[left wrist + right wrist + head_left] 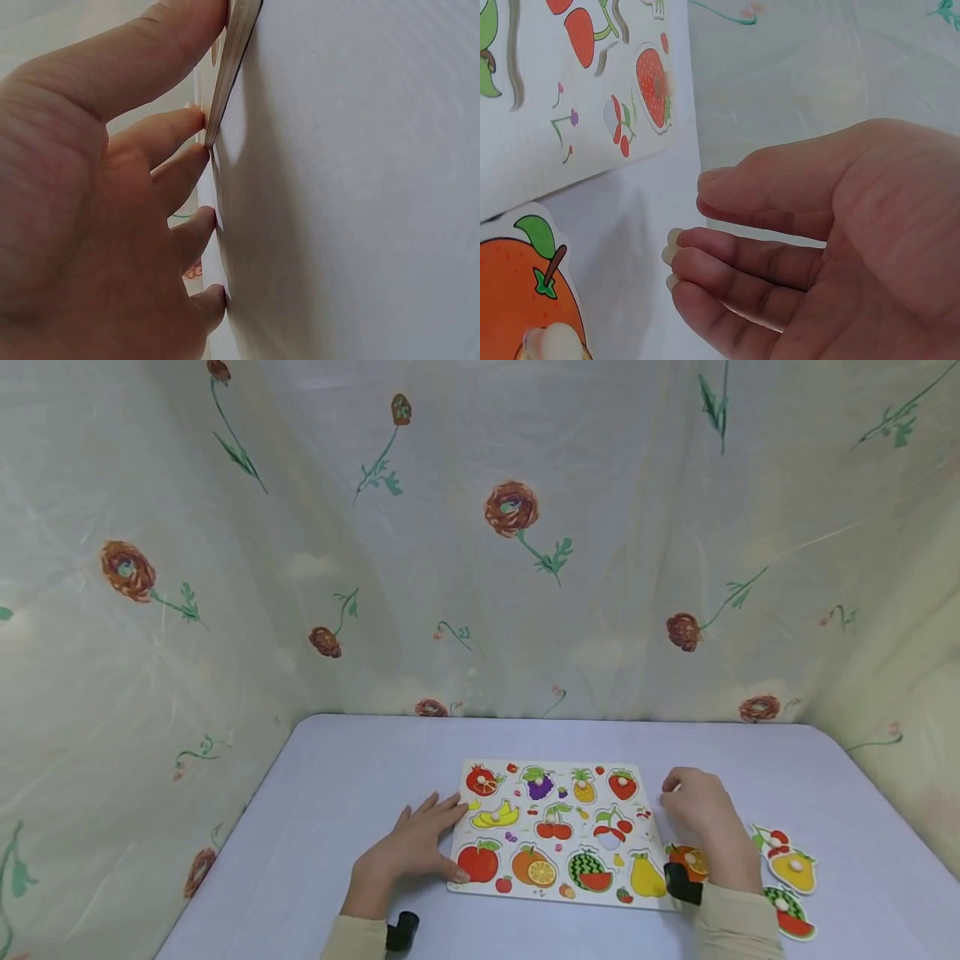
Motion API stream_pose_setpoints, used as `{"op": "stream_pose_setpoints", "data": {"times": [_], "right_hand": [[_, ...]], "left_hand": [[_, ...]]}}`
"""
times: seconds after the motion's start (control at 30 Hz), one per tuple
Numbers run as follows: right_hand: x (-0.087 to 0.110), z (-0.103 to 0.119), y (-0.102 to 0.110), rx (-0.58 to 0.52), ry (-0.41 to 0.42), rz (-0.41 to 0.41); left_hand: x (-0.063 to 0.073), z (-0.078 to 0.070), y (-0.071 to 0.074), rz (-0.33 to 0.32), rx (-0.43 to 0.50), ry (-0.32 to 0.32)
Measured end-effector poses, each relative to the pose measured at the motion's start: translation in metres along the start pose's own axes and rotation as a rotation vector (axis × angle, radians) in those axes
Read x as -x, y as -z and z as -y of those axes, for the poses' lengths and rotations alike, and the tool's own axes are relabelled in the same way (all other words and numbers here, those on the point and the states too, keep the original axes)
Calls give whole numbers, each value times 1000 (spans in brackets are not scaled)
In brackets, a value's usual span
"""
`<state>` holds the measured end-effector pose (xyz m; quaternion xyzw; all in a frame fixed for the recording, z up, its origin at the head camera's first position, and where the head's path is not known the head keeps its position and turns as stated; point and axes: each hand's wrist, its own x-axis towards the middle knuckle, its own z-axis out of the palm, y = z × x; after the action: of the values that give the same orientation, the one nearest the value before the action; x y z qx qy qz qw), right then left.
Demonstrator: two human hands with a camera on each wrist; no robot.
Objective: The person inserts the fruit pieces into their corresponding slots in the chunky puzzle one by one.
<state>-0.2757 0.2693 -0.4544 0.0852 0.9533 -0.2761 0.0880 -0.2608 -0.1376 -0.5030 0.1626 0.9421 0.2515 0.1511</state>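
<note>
- Board (527,828) on the table (360,777); its top-row slots hold pomegranate (480,781), grapes (538,787), pineapple (582,789) and strawberry (622,787).
- Loose orange (678,853), cherries (776,842), pear (792,870) and watermelon (791,918) lie right of the board.
- Left hand (420,843): fingers spread, touching the board's left edge, gripping nothing.
- Right hand (701,810): loosely curled, thumb apart from fingertips, holding nothing, just beside the board.

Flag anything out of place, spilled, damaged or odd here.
Nothing looks spilled or damaged. Only mildly untidy: the cherry piece, pear piece and watermelon piece lie bunched loosely right of the fruit board, and the orange piece sits close by its right edge, all outside it. They look like ordinary loose puzzle pieces.
</note>
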Motion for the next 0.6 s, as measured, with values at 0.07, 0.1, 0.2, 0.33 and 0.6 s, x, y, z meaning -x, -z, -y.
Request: {"op": "stream_pose_setpoints", "data": {"times": [0.07, 0.1, 0.2, 0.33, 0.6], "right_hand": [[0, -2, 1, 3, 3, -5], [0, -4, 2, 7, 4, -9], [0, -9, 4, 18, 5, -28], [0, -19, 8, 8, -20, -34], [0, -37, 15, -15, -51, -40]], "left_hand": [[-1, 0, 0, 4, -4, 6], [-1, 0, 0, 4, -6, 9], [-1, 0, 1, 5, -9, 15], [-1, -1, 1, 1, -7, 18], [-2, -1, -1, -3, -20, 20]]}}
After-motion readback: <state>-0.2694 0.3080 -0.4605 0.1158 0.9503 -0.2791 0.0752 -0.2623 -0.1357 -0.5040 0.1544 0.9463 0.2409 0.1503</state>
